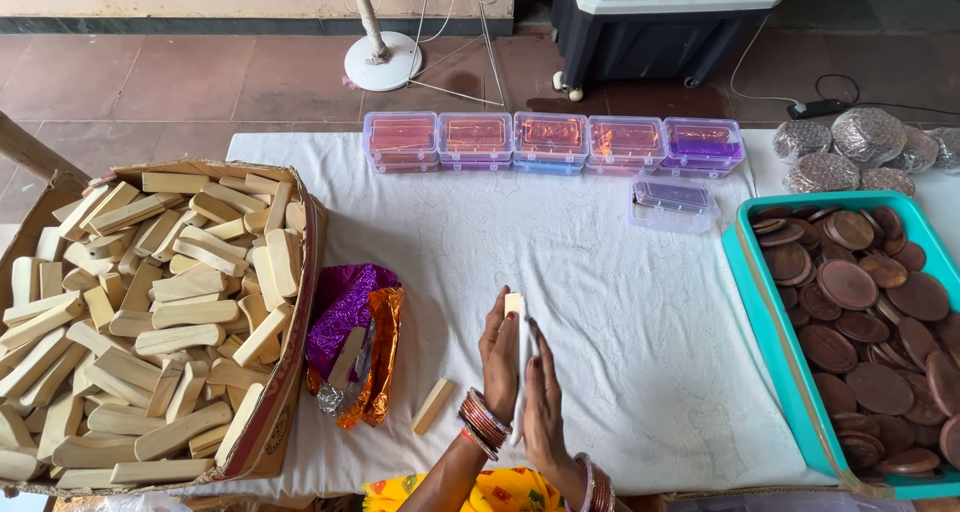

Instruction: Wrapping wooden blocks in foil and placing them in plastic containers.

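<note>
Fingers [503,324] of both hands pressed flat around one pale wooden block [514,305], upright above the desk [600,302]. Keep your palms square; spare block [434,405] lies just left.

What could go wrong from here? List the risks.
1. The wooden block is pinched upright between the left hand and right hand; it could slip onto the white cloth.
2. The heaped cardboard box leans open beside the foil wrappers; blocks could spill over them.
</note>
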